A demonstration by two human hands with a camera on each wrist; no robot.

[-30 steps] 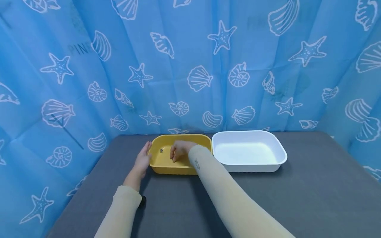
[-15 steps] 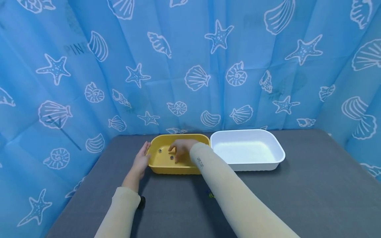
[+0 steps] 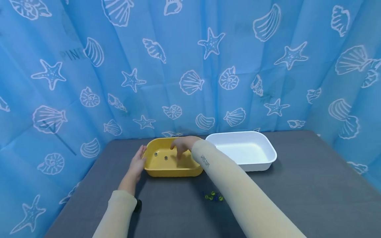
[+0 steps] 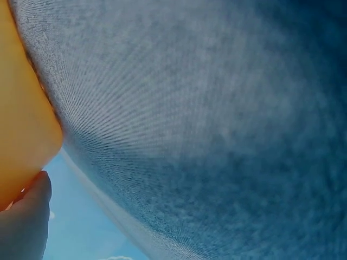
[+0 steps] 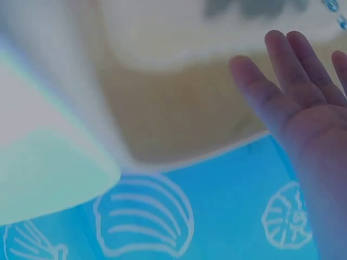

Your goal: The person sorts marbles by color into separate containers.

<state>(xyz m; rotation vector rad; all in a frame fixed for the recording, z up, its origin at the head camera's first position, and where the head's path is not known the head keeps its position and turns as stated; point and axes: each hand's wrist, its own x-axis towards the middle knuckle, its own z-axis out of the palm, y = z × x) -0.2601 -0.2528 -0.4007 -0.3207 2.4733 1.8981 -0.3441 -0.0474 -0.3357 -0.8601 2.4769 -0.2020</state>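
The yellow bin [image 3: 174,173] stands near the back of the table. On its floor lie two small round metallic pieces, one [image 3: 156,154] towards the left and another [image 3: 166,158] nearer the middle; they are too small to name. My right hand [image 3: 183,145] reaches into the bin, right of both pieces. In the right wrist view this hand [image 5: 320,119] has its fingers spread, with nothing seen held in it. My left hand [image 3: 137,164] rests with straight fingers against the bin's left wall. In the left wrist view, a finger [image 4: 24,222] touches the yellow wall.
A white bin [image 3: 241,152] stands right beside the yellow one. Several tiny yellow-green and blue pieces [image 3: 211,198] appear on the grey table [image 3: 172,205] beside my right forearm. A blue shell-print curtain [image 3: 190,59] hangs behind the table.
My right hand has uncurled and drawn back slightly to the right, leaving the second round piece in view on the bin floor. My left hand stays at the wall. The tiny coloured pieces have come into sight.
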